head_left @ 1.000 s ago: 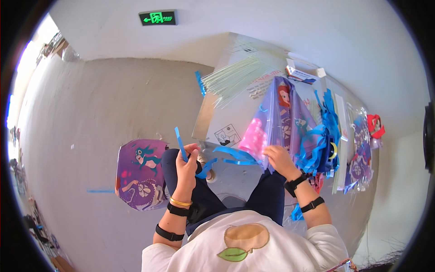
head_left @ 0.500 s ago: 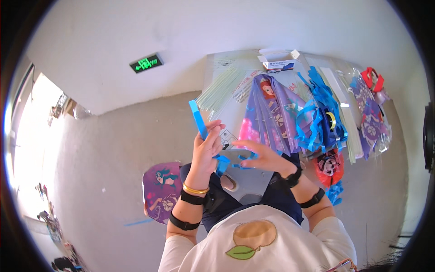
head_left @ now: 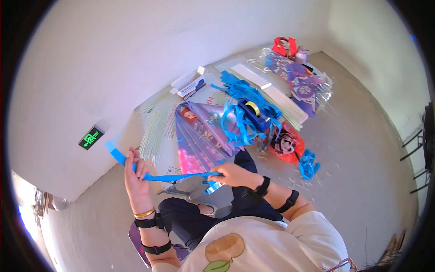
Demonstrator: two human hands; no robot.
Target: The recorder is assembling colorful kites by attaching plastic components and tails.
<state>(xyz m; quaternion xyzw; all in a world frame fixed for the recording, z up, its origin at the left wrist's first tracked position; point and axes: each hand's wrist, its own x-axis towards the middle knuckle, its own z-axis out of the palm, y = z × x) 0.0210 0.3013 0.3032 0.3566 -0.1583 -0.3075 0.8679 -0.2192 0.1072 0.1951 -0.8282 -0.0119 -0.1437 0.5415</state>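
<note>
Since the earlier frame the hands have drawn apart, and the blue strip [head_left: 172, 177] now runs taut between them. The left hand [head_left: 136, 179] is raised, its grip clamped on the strip's left part, the free end poking up past the fingers. The right hand [head_left: 233, 174] pinches the other end above the lap. Beyond lie purple printed sheets [head_left: 204, 131] and a tangle of blue strips [head_left: 247, 109] on the floor [head_left: 362, 158].

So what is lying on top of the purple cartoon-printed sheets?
A tangle of blue strips lies on the purple cartoon-printed sheets, with a roll of tape in its middle. The strips cover the sheets' right part, so that part cannot be seen.
</note>
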